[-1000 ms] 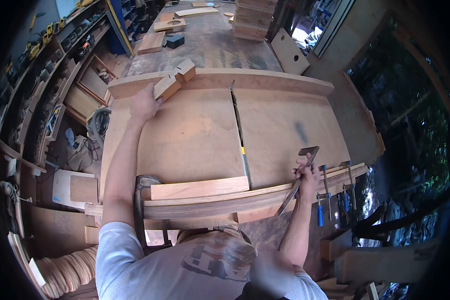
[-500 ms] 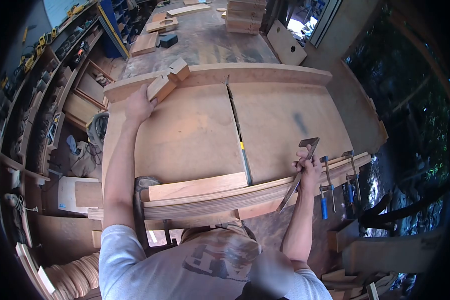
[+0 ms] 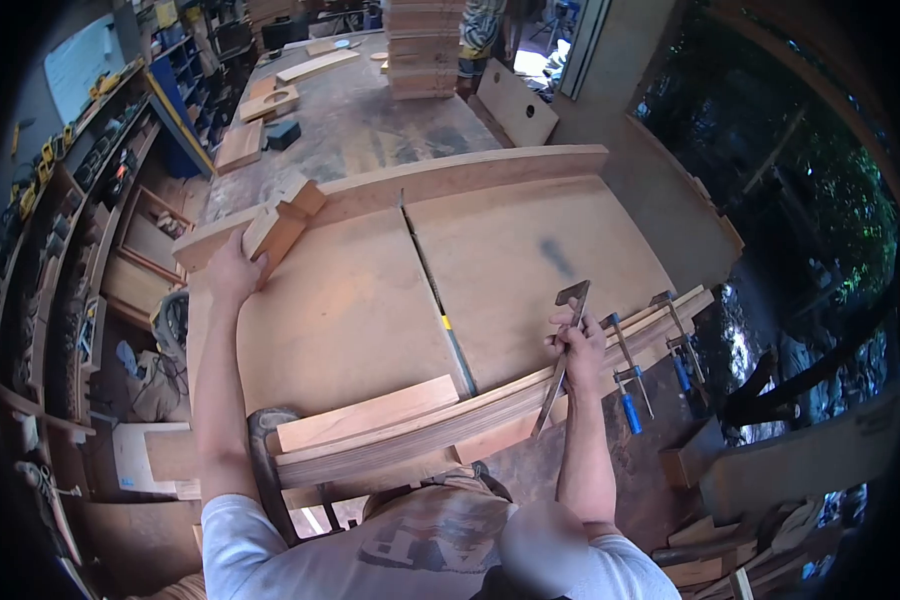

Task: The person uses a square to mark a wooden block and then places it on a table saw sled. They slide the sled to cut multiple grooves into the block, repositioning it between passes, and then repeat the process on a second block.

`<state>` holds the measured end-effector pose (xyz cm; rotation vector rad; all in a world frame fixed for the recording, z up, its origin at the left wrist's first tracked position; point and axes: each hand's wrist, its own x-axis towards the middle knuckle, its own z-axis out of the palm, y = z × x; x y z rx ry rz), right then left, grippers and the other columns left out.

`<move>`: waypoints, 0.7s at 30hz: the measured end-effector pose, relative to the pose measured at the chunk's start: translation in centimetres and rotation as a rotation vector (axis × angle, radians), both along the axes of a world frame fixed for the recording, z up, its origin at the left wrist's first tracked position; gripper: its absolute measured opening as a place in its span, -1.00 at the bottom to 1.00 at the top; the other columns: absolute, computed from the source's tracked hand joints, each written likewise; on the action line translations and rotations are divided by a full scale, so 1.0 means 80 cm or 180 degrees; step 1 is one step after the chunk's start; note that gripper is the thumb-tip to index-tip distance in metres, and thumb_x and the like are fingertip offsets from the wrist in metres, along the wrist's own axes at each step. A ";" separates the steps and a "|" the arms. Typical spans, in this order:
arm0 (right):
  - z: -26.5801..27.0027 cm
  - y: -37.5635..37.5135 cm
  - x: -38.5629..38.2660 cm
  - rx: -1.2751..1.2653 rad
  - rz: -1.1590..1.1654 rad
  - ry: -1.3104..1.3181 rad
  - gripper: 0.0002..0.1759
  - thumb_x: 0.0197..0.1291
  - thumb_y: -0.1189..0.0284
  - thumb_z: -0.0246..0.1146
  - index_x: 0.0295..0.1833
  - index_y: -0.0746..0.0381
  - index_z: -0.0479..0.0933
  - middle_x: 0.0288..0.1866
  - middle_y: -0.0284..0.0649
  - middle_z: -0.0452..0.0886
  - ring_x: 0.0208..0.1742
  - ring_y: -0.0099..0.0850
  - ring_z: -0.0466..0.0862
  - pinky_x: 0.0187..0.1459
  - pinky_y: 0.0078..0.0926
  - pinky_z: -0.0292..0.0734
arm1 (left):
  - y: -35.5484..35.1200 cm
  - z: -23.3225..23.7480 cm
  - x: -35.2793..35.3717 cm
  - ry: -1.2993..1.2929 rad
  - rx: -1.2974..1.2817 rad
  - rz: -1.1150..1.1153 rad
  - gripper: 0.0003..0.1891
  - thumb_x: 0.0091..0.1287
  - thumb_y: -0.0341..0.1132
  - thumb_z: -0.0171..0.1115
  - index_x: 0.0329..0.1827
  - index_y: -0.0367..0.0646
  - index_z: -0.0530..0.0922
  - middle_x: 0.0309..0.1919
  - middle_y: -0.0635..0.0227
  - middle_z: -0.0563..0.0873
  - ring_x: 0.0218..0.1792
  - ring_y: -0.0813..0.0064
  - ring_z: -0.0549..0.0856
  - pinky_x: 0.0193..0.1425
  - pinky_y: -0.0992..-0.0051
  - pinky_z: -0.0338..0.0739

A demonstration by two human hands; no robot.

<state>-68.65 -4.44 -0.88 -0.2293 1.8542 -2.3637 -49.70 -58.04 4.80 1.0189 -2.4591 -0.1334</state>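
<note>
My left hand (image 3: 234, 270) is closed around the near end of a notched wooden block (image 3: 282, 222), which lies at the left part of the sled's far fence (image 3: 450, 176). In my right hand (image 3: 580, 352) is a try square (image 3: 560, 368), its short stock up and its long part slanting down toward me. That hand is over the right side of the wooden sled base (image 3: 340, 300), near the front rail (image 3: 400, 440). A dark slot (image 3: 425, 265) with a yellow mark runs through the base.
Bar clamps (image 3: 630, 410) with blue handles grip the front rail's right end, and a dark clamp (image 3: 262, 450) its left. Beyond the fence is a worktable (image 3: 360, 130) with wood pieces and a stack of boards (image 3: 425, 50). Tool shelves (image 3: 60, 215) line the left.
The view has turned and tilted, so the sled appears lower, further left and more slanted. Both hands keep their holds on the block and the square, with little movement relative to the sled.
</note>
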 end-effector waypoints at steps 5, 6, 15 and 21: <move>0.000 0.001 -0.001 -0.0097 -0.0009 -0.0071 -0.28 0.16 0.72 0.11 0.52 0.53 0.37 -0.10 -0.16 0.72 -0.47 -0.54 0.56 -0.24 -0.42 0.77 | 0.007 0.014 0.002 0.0004 -0.0073 0.0153 -0.32 0.17 0.02 0.61 0.34 -0.06 0.65 0.00 -0.01 0.86 0.05 -0.12 0.83 0.19 -0.01 0.69; 0.001 0.001 0.000 -0.0083 -0.0031 -0.0087 -0.28 0.17 0.72 0.11 0.52 0.52 0.37 -0.10 -0.16 0.72 -0.47 -0.55 0.56 -0.24 -0.42 0.77 | 0.002 0.014 0.001 0.0010 -0.0112 0.0192 -0.31 0.16 0.03 0.62 0.33 -0.08 0.66 0.00 -0.02 0.86 0.05 -0.12 0.83 0.20 -0.01 0.69; 0.000 -0.002 0.000 -0.0210 -0.0143 -0.0076 -0.26 0.15 0.68 0.11 0.53 0.55 0.37 -0.12 -0.14 0.74 -0.47 -0.53 0.60 -0.31 -0.51 0.75 | -0.016 0.059 -0.010 0.0457 0.0593 -0.0156 -0.36 0.16 -0.03 0.67 0.13 -0.40 0.76 -0.08 -0.11 0.88 -0.12 0.06 0.90 0.07 0.17 0.74; 0.006 -0.003 0.001 -0.0208 -0.0112 -0.0116 -0.28 0.18 0.70 0.10 0.53 0.53 0.36 -0.11 -0.15 0.73 -0.45 -0.55 0.58 -0.29 -0.50 0.74 | -0.002 0.117 -0.084 0.1556 0.2005 -0.0555 -0.43 0.35 -0.11 0.60 0.18 -0.48 0.72 -0.07 0.07 0.89 -0.20 0.29 0.88 -0.04 0.31 0.77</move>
